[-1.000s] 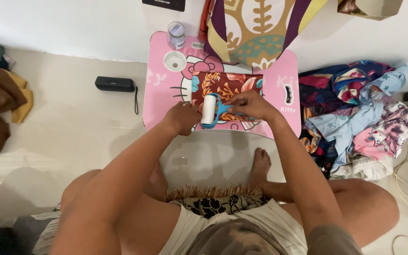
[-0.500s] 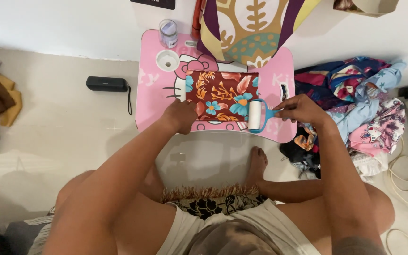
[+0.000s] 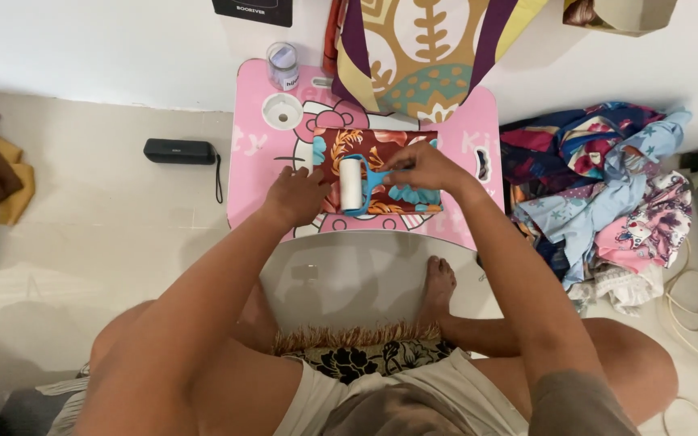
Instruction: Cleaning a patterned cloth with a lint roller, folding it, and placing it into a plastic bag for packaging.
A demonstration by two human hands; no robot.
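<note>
Head view: the right hand [image 3: 426,168] pinches the blue handle of a lint roller [image 3: 354,184] resting on the folded patterned cloth [image 3: 377,171]. The left hand [image 3: 296,196] presses flat at the cloth's left edge, mid-table [image 3: 248,173]. A clear jar [image 3: 283,66] stands at the far-left corner; bare floor [image 3: 107,234] lies left.

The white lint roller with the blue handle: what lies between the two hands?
In the head view, the white lint roller lies between left hand and right hand, on the folded floral cloth.
</note>
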